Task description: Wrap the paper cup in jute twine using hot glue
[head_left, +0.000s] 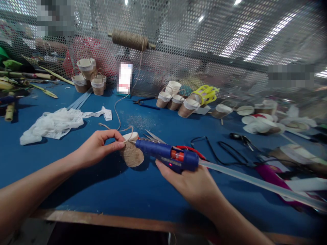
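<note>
My right hand (194,183) is wrapped round a blue hot glue gun (163,153), with a long clear glue stick (250,180) running out of its back. The gun's nozzle touches or nearly touches a small twine-wrapped pot (133,154) with a white rim, which lies tilted on the table. My left hand (104,144) pinches the pot's rim side, thumb and finger together, where a strand of jute twine (117,114) meets it. That twine leads up to a spool (130,39) on the mesh. Scissors (154,136) lie partly hidden behind the gun.
White lace fabric (56,124) is heaped at left. Small handled pots (87,76) stand behind it, and more pots (176,100) stand at centre right. Pliers (146,103) lie near the mesh wall (204,41). A black cord (232,153) loops across the right side.
</note>
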The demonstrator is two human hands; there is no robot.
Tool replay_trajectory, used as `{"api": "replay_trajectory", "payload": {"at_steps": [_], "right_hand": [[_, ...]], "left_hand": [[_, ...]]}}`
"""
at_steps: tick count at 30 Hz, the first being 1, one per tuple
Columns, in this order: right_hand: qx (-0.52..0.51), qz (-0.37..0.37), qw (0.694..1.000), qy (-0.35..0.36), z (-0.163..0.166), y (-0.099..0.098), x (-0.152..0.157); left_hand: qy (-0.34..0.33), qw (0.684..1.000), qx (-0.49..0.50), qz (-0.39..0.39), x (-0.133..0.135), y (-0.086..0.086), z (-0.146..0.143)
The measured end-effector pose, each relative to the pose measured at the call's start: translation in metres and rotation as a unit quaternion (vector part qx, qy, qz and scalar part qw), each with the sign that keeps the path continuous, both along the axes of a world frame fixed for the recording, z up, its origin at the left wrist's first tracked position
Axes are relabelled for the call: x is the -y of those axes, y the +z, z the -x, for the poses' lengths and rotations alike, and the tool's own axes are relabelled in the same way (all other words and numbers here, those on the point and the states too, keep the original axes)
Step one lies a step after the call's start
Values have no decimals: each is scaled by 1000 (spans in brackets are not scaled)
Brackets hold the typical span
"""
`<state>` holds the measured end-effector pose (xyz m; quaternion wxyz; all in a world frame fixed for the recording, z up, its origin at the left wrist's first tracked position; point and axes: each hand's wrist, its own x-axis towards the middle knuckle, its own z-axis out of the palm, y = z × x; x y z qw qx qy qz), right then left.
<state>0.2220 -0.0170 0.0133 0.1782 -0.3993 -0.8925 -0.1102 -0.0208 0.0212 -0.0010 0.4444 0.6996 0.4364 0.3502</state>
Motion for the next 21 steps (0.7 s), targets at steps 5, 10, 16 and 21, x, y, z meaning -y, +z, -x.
{"api": "replay_trajectory", "payload": {"at_steps": [5, 10, 16, 21], "right_hand": [[-2, 24, 1000, 15, 2, 10, 1], [-26, 25, 999, 8, 5, 7, 2], [-114, 101, 988, -24, 0, 10, 3], [-145, 136, 978, -62, 0, 17, 2]], "left_hand": [[-1, 1000, 4, 1, 1, 0, 0], [-2, 1000, 4, 2, 1, 1, 0], [-13, 1000, 5, -1, -2, 2, 1], [-21, 1000, 4, 7, -3, 3, 2]]}}
